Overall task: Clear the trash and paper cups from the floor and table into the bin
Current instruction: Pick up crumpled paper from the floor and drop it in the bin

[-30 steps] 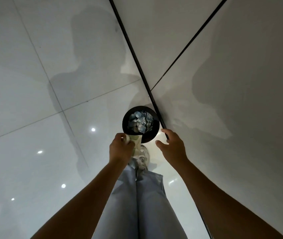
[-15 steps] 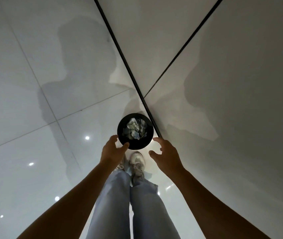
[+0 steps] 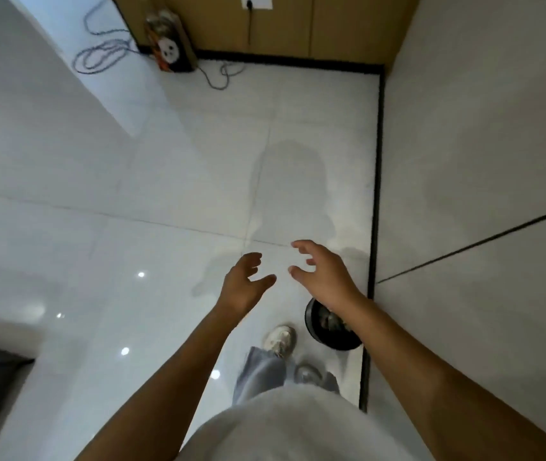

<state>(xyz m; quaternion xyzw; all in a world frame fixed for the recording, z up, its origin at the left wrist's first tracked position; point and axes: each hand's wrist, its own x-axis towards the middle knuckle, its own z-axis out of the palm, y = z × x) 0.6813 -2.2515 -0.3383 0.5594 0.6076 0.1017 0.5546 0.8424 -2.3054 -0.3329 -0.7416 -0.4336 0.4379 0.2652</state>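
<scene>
Bin, round and black with crumpled trash inside, stands on the white tiled floor against the right wall, just below the right forearm. Right hand and left hand reach forward above the floor, fingers loosely spread, holding nothing. Far off, a patterned bag and cables lie by a wooden cabinet.

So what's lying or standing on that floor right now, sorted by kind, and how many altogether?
Black bins: 1, the bin by the wall, trash inside
Printed paper bags: 1, the bag at the far wall
Loose cables: 2, a coiled cable and a cable from the wall socket
Total: 4
</scene>
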